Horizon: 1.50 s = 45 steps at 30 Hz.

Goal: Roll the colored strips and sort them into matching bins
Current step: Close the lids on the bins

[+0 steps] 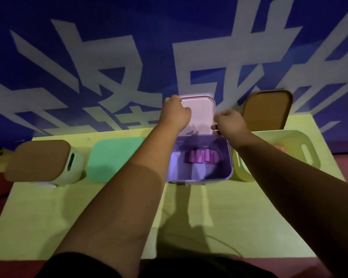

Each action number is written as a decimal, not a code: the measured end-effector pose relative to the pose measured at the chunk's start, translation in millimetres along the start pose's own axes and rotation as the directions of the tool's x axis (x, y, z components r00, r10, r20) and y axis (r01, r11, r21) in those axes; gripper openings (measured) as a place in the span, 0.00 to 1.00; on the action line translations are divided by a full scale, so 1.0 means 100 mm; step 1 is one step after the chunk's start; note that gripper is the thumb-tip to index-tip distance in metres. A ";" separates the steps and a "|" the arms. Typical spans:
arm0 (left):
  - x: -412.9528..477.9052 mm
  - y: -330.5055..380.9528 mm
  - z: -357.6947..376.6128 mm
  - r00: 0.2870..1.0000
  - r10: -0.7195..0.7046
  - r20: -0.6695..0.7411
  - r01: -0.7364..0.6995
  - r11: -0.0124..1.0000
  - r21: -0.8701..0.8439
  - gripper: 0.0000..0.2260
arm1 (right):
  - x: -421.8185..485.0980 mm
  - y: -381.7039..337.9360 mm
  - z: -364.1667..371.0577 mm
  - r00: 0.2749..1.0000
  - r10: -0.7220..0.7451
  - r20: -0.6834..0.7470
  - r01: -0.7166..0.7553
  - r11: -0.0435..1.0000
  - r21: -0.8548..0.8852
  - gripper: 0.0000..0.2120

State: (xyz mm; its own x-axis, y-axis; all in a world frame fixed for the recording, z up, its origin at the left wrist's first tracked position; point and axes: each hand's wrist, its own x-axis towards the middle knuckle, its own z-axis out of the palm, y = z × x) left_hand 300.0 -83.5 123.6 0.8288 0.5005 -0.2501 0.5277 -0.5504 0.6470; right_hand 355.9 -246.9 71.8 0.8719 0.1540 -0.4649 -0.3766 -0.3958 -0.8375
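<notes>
Holding the purple lid point(201, 115) upright with both hands: curling the left hand point(176, 112) over its far left corner, pinching its right edge with the right hand point(228, 122). Seeing the purple rolls point(202, 159) just beneath and nearer than both hands, lined in a row on the floor of the open purple bin point(230, 157) on the table point(48, 217). Probably bringing the lid down to close, judging by the sorted rolls. Doing it well: lowering both hands together, holding the lid square to the rim, sliding fingertips outward before seating it, avoiding trapping a roll. Leaving alone the open yellow bin point(309, 149) right of the right hand and the closed green bin point(113, 157) left of the left hand.
</notes>
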 end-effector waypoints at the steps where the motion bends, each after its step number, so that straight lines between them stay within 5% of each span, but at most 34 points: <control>1: 0.02 0.03 0.05 0.999 -0.042 -0.002 0.042 0.999 0.005 0.22 | 0.06 -0.02 -0.06 1.000 0.004 0.014 -0.004 1.000 0.009 0.07; 4: 0.02 0.06 0.15 0.991 -0.134 0.013 0.134 0.991 -0.003 0.22 | 0.30 -0.04 -0.13 0.997 0.044 0.068 -0.047 0.998 0.039 0.28; 7: 0.03 0.03 0.21 0.981 -0.191 0.040 0.192 0.981 -0.028 0.23 | 0.47 -0.11 -0.08 0.988 0.069 0.136 -0.074 0.997 0.037 0.35; 10: 0.14 -0.12 0.28 0.966 -0.240 0.091 0.251 0.959 -0.134 0.29 | 0.64 -0.08 0.01 0.987 0.059 0.153 -0.056 0.998 -0.022 0.19; 13: 0.19 -0.18 0.28 0.963 -0.246 0.115 0.267 0.933 -0.242 0.07 | 0.73 0.05 0.06 0.995 -0.003 0.104 0.019 0.988 -0.153 0.07; 17: 0.13 -0.03 0.19 0.947 -0.288 0.143 0.318 0.781 -0.538 0.14 | 0.40 0.02 0.08 0.982 -0.161 0.095 0.166 0.985 -0.053 0.06; 20: 0.08 0.02 0.14 0.907 -0.375 0.189 0.409 0.686 -0.601 0.25 | 0.17 -0.02 0.11 0.941 -0.302 0.155 0.312 0.949 -0.044 0.06; 24: 0.01 -0.06 0.10 0.887 -0.425 0.179 0.403 0.526 -0.749 0.14 | 0.00 -0.04 0.14 0.868 -0.429 0.251 0.467 0.876 -0.119 0.06; 27: -0.07 -0.16 0.02 0.861 -0.490 0.140 0.377 0.428 -0.822 0.15 | -0.05 -0.04 0.06 0.854 -0.436 0.284 0.493 0.852 -0.175 0.07; 30: -0.17 -0.32 -0.02 0.825 -0.550 0.133 0.421 0.440 -0.793 0.16 | -0.01 0.02 -0.05 0.888 -0.437 0.145 0.457 0.800 -0.389 0.11; 33: -0.27 -0.49 -0.01 0.802 -0.581 0.135 0.445 0.433 -0.784 0.14 | 0.05 0.11 -0.12 0.931 -0.351 -0.100 0.188 0.696 -0.693 0.20; 37: -0.39 -0.66 0.10 0.791 -0.601 0.118 0.485 0.497 -0.720 0.06 | 0.00 0.27 -0.08 0.988 -0.149 -0.036 0.110 0.856 -0.505 0.26; 41: -0.45 -0.91 0.24 0.868 -0.490 -0.083 0.449 0.845 -0.290 0.16 | -0.12 0.46 -0.07 0.982 -0.187 -0.033 0.127 0.778 -0.615 0.24; 45: -0.58 -1.05 0.38 0.914 -0.369 -0.169 0.385 0.920 0.070 0.19 | -0.24 0.57 -0.06 0.982 -0.185 -0.043 0.113 0.752 -0.650 0.23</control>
State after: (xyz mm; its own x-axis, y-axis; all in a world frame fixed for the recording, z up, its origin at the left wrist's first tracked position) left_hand 203.5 -80.0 42.6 0.5310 0.7735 -0.3459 0.8176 -0.3607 0.4488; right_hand 315.6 -278.4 37.1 0.9391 0.1855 -0.2893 0.0190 -0.8685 -0.4954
